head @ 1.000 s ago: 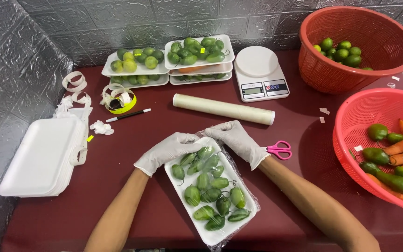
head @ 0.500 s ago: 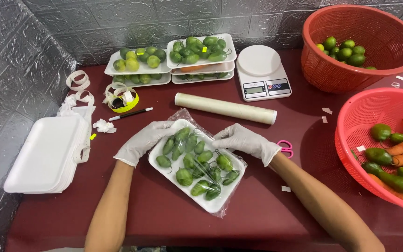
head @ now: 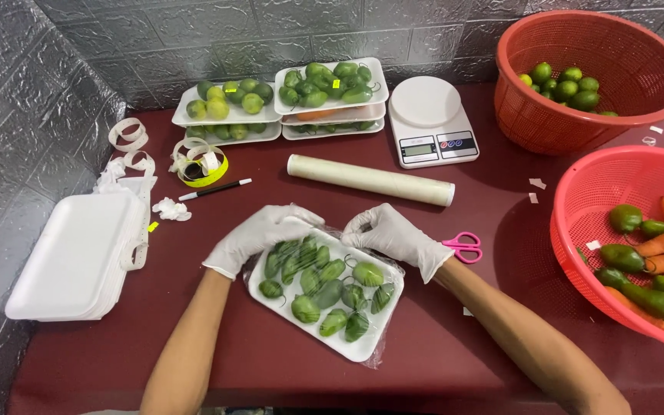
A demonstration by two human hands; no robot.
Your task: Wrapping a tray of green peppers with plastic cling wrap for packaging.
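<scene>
Now both gloved hands grip the far edge of a white tray (head: 351, 346) of green peppers (head: 328, 292). Left hand (head: 259, 234) and right hand (head: 386, 230) pinch the plastic wrap (head: 382, 257) there.

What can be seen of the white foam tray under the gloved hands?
The white foam tray of green peppers is a shallow rectangle, lying flat and askew on the dark red table. Clear film covers it, loose at the edges. The gloved left hand and gloved right hand press its far edge.
</scene>
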